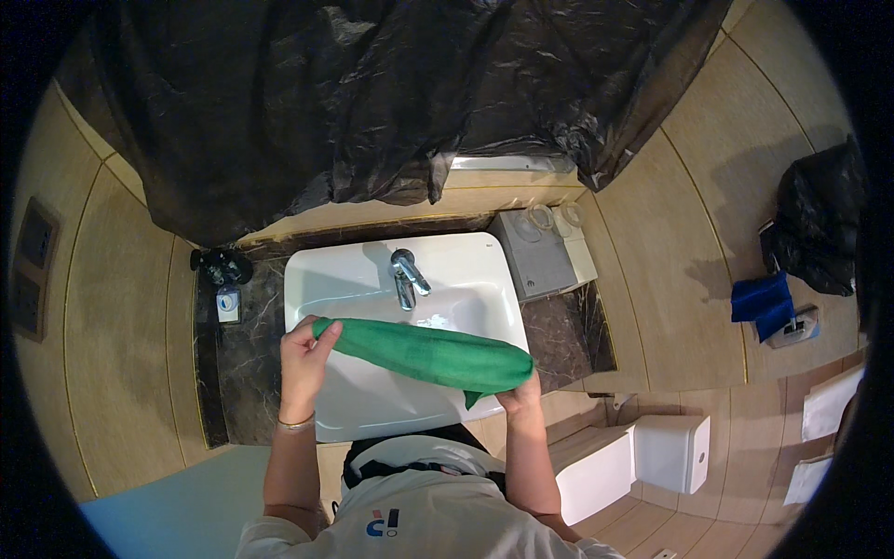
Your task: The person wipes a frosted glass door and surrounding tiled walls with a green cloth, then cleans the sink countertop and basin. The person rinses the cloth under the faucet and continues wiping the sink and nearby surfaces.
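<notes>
A green cloth [424,355] is stretched lengthwise between my hands, over the front part of a white sink [354,410]. My left hand [306,360] pinches its left end between thumb and fingers. At the other end my right hand [521,393] grips the cloth, its fingers partly hidden behind the fabric. A small corner of the cloth hangs down beside the right hand. Behind the cloth stands a chrome faucet [408,279], apart from both hands.
Dark marble countertop [251,373] surrounds the sink. Grey boxes [534,252] stand at its back right; a small white container [228,305] sits left. Black plastic sheeting [372,93] hangs above. A blue cloth [764,303] hangs on the right wall, above a white toilet [666,452].
</notes>
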Action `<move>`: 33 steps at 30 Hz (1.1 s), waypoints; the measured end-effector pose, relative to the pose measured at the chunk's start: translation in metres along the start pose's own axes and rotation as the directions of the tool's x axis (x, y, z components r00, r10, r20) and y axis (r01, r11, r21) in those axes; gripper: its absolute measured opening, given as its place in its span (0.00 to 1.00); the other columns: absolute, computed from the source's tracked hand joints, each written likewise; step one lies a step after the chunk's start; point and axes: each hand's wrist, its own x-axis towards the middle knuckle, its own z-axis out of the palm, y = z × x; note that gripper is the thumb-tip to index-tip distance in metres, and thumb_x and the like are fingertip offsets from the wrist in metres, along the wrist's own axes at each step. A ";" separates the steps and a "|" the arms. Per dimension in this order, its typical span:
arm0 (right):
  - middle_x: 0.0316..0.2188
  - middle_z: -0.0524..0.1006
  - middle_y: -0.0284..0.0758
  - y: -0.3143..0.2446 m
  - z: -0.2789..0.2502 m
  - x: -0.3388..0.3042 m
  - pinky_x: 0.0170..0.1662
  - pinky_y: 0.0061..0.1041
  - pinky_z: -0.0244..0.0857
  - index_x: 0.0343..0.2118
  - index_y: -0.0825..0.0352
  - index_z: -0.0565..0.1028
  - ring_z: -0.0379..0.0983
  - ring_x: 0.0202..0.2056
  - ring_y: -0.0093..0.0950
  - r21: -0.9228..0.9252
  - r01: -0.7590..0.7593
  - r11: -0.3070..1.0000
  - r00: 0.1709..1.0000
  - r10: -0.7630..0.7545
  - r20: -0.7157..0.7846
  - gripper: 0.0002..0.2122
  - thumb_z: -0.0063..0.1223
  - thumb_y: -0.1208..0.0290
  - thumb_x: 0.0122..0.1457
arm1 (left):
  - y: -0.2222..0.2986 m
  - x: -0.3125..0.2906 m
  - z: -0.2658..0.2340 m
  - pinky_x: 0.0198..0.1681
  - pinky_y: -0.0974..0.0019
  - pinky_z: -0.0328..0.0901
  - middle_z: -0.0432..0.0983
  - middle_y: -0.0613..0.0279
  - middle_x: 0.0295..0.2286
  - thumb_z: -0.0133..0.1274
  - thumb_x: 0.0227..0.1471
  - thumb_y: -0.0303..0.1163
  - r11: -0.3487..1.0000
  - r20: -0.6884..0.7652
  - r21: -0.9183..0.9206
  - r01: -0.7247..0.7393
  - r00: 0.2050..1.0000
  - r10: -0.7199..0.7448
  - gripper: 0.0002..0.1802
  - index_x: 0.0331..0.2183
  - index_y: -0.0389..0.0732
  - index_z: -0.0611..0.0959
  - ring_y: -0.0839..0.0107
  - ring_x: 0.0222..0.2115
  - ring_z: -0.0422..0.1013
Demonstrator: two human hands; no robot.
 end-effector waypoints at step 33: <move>0.32 0.77 0.34 -0.060 0.042 -0.020 0.40 0.23 0.71 0.41 0.70 0.75 0.74 0.33 0.22 -0.422 0.218 0.880 0.971 -0.153 0.181 0.10 0.45 0.81 0.57 | -0.002 0.042 -0.032 0.24 0.80 0.56 0.73 0.74 0.21 0.58 0.50 0.30 0.988 0.052 -0.040 0.151 0.987 -0.149 0.09 0.23 0.35 0.82 0.87 0.21 0.62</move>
